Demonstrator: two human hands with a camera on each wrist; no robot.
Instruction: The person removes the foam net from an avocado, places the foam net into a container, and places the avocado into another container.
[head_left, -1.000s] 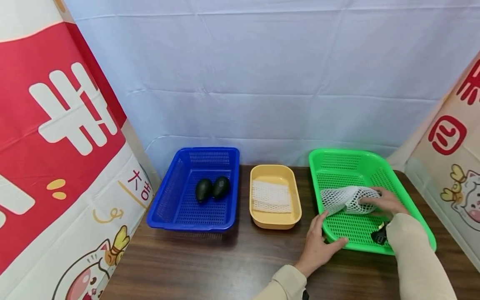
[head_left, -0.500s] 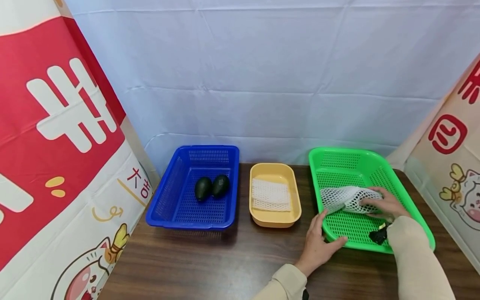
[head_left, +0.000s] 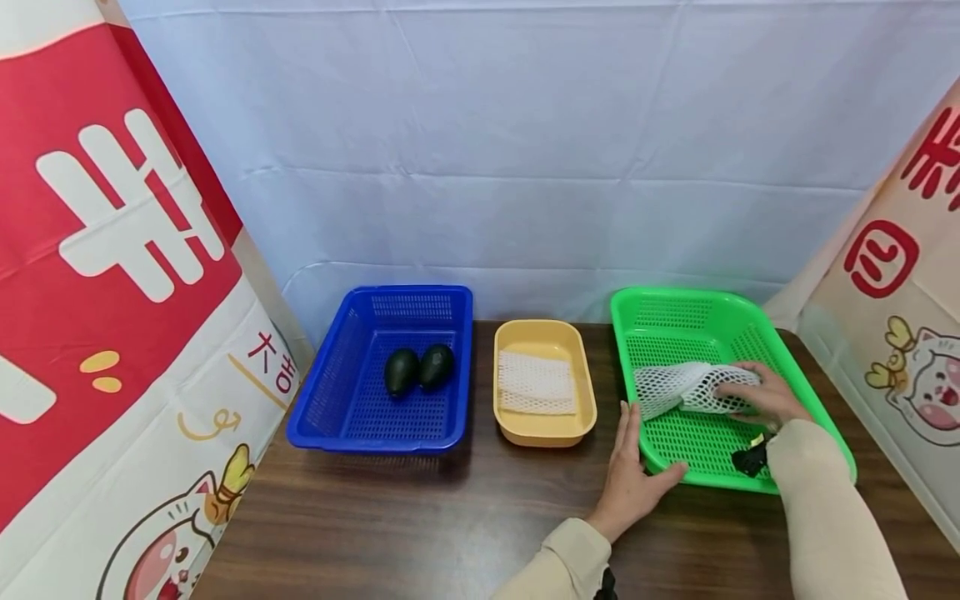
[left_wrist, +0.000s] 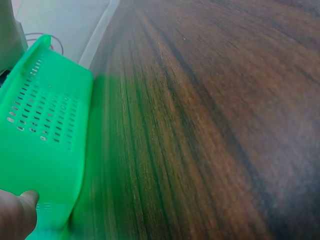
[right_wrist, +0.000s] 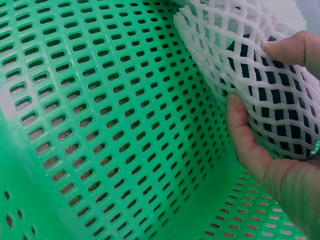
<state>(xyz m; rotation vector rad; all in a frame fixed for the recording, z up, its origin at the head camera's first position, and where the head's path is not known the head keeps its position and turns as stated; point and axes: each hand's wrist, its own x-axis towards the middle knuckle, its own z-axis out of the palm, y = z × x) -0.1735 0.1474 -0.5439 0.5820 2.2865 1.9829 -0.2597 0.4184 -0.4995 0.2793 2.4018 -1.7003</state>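
Inside the green basket (head_left: 705, 454), my right hand (head_left: 765, 397) grips a white foam net sleeve (head_left: 708, 390). In the right wrist view, thumb and finger hold this mesh (right_wrist: 272, 95) from both sides, and a dark avocado (right_wrist: 277, 100) shows through its holes. Another netted piece (head_left: 660, 390) lies against it on the left. My left hand (head_left: 630, 475) is at the basket's near left corner, fingers straight along the outer wall and thumb towards the front. Only part of that hand (left_wrist: 17, 215) shows in the left wrist view, right at the green wall (left_wrist: 40, 165).
To the left, a blue basket (head_left: 352, 429) holds two dark avocados (head_left: 420, 369). A yellow tray (head_left: 545, 429) between the baskets has flat white foam nets (head_left: 534, 383) in it. Printed cloths (head_left: 142, 208) hang at the sides, and a pale cloth (head_left: 480, 150) hangs behind the wooden table (head_left: 390, 517).
The head view has shifted slightly. My left fingers have straightened a little along the basket's side. My right hand keeps its hold, and the folded net edge near its fingers lies flatter.
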